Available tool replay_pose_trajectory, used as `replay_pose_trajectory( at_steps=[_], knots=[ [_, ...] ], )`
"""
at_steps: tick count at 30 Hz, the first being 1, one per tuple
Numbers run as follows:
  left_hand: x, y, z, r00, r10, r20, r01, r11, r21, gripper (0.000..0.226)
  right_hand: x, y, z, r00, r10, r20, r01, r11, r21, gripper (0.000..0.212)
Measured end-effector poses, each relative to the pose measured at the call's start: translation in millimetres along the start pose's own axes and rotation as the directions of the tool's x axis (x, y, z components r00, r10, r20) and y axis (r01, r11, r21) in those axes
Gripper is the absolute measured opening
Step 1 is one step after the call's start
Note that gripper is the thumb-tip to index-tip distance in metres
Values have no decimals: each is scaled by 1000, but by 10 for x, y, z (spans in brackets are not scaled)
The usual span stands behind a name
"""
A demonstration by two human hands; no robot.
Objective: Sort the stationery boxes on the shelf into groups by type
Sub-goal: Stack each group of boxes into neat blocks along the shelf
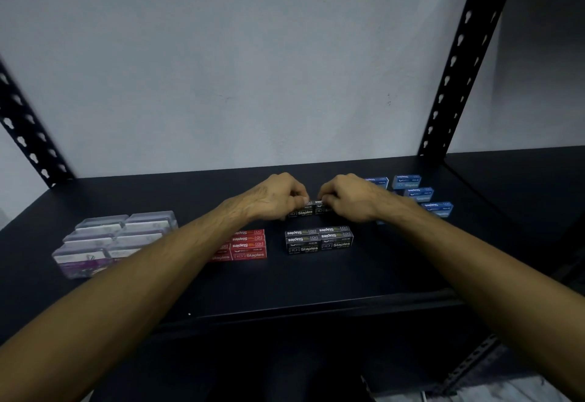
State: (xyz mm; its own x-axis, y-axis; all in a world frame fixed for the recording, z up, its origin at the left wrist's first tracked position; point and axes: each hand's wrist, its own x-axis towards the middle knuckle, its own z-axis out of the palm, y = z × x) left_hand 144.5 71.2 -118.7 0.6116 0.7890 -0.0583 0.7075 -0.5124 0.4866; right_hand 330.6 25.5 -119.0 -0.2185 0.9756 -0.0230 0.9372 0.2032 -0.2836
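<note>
**Open front strip, crowded middle band**

The shelf (316,284) lies bare along its front edge, lower centre of the frame, and at far left behind the clear plastic boxes (110,240). Narrow lanes separate the red staple boxes (247,245), the black staple boxes (319,240) and the blue staple boxes (414,194) at right. Black slotted uprights (459,63) fence both back corners.

Matt black metal shelf (316,287); glossy printed card staple boxes (319,240); clear plastic cases (117,237).
</note>
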Motion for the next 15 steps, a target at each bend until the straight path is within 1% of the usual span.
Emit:
replay_pose_trajectory(
  at_steps=[5, 11, 15],
  knots=[
    [-145, 35, -21, 998, 13, 64, -14, 1000, 13, 18, -136, -83, -14, 1000, -4, 22, 4, 1000, 29, 26],
    [-248, 78, -53, 988, 38, 149, -44, 998, 36, 16, -257, -128, -31, 996, -26, 80, 22, 999, 48, 27],
    [-294, 98, -62, 982, 41, 187, -45, 999, 20, 16, -309, -145, -40, 994, -32, 102, 24, 997, 76, 27]
  ],
)
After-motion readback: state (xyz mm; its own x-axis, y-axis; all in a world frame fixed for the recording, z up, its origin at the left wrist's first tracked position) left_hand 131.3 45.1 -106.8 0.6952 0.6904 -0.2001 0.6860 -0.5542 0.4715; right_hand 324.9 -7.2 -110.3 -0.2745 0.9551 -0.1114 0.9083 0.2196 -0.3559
